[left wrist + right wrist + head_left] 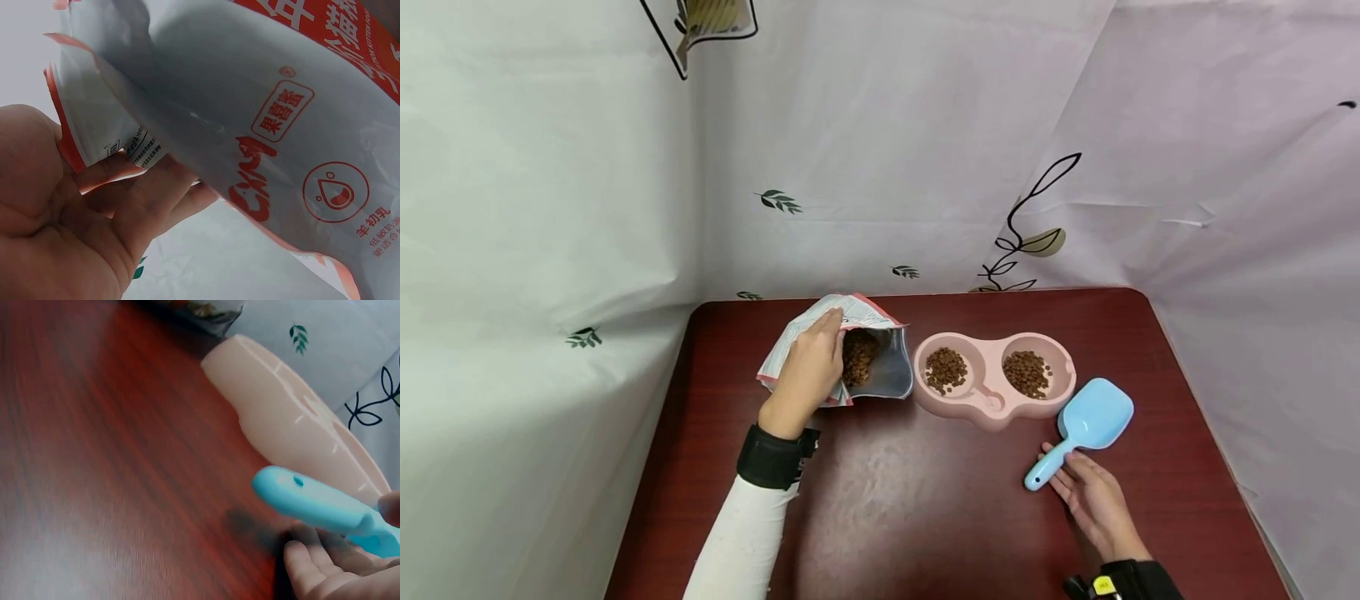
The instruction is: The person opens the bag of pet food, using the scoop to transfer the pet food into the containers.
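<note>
A white and red bag of cat food (880, 313) lies on its side at the table's back left, its mouth facing right and brown kibble (859, 357) showing inside. My left hand (808, 362) grips the bag's near edge by its mouth; in the left wrist view, the fingers (150, 200) pass behind the printed film (250, 112), which hides their tips. In my right hand (1097, 504) is a light blue scoop (1097, 414), its handle pinched between thumb and fingers. The handle (319, 500) slants above the fingers in the right wrist view.
A pink double bowl (985, 417) stands right of the bag, with kibble in both compartments. The scoop's head is beside its right end. All this is on a dark red wooden table (925, 500). Behind it hangs a pale cloth (880, 150) with leaf prints.
</note>
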Demonstrator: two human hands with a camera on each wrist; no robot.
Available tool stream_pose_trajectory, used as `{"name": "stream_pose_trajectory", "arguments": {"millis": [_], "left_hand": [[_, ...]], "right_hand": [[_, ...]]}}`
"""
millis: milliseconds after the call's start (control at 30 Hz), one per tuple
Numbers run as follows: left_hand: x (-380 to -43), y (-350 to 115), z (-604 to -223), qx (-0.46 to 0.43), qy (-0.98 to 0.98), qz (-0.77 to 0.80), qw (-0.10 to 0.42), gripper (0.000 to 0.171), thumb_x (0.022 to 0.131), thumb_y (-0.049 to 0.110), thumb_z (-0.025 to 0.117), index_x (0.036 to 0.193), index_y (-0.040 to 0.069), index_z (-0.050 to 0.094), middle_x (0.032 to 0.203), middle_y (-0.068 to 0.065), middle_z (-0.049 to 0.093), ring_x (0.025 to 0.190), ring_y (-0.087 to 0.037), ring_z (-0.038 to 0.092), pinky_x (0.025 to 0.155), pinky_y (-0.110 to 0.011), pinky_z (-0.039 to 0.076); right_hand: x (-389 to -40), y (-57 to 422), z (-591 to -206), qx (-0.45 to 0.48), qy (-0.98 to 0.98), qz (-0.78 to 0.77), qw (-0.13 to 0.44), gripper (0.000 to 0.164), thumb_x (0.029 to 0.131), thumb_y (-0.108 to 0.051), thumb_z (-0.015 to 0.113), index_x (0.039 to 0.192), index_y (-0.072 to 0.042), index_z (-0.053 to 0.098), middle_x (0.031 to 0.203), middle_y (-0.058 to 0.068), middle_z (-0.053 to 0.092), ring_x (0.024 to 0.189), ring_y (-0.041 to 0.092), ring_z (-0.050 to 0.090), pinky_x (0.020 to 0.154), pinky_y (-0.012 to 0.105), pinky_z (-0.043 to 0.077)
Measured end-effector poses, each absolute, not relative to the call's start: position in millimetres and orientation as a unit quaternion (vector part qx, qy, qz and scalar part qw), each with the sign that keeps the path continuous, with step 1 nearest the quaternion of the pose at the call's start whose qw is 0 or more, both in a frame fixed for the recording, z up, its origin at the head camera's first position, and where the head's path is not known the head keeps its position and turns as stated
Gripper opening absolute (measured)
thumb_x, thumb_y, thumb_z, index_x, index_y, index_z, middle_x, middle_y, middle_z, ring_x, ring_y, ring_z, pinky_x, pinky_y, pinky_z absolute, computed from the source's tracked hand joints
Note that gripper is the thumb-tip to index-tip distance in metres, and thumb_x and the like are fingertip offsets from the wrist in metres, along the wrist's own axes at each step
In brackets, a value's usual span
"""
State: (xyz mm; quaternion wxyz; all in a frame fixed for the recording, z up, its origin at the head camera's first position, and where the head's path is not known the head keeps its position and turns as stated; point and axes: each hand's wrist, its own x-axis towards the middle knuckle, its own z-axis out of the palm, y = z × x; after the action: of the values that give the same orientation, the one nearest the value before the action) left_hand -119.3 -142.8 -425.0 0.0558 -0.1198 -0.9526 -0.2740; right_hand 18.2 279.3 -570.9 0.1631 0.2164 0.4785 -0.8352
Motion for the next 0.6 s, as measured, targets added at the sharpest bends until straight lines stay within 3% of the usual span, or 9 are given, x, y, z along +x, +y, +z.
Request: {"name": "stream_pose_trajectory", "arguments": {"millis": [167,267,400,600], "left_hand": [[-119,-144,-425,-0.119,-0.952,-0.278,0.055,0.042,0.11,0.011,0.047,0.148,-0.007,0.051,0.15,-0.029,0.052,0.138,-0.042,0.052,0.105,-0.053,0.051],[-119,-145,-426,-0.12,-0.951,-0.278,0.059,0.042,0.11,0.011,0.048,0.148,-0.007,0.051,0.15,-0.029,0.052,0.138,-0.042,0.053,0.105,-0.053,0.051],[-119,-145,-425,-0.12,-0.951,-0.28,0.059,0.042,0.11,0.012,0.047,0.148,-0.007,0.051,0.15,-0.029,0.053,0.138,-0.041,0.053,0.106,-0.052,0.05],[-119,-144,-424,-0.12,-0.949,-0.286,0.058,0.042,0.11,0.012,0.047,0.148,-0.008,0.051,0.15,-0.029,0.052,0.14,-0.041,0.051,0.107,-0.053,0.049]], "right_hand": [[16,283,-560,0.28,0.564,-0.75,0.202,0.048,0.114,-0.021,0.027,0.159,-0.004,0.023,0.11,-0.015,0.069,0.104,-0.003,0.066,0.096,0.024,0.055],[14,291,-553,0.292,0.6,-0.712,0.219,0.058,0.114,-0.02,0.024,0.162,0.006,0.009,0.116,-0.01,0.066,0.101,-0.002,0.067,0.096,0.026,0.056],[12,304,-539,0.287,0.654,-0.656,0.246,0.058,0.113,-0.019,0.025,0.16,0.011,0.01,0.127,0.003,0.069,0.1,0.003,0.071,0.092,0.031,0.059],[10,316,-513,0.233,0.753,-0.54,0.297,0.056,0.112,-0.017,0.026,0.153,0.019,0.02,0.131,0.024,0.068,0.098,0.013,0.073,0.084,0.037,0.061]]}}
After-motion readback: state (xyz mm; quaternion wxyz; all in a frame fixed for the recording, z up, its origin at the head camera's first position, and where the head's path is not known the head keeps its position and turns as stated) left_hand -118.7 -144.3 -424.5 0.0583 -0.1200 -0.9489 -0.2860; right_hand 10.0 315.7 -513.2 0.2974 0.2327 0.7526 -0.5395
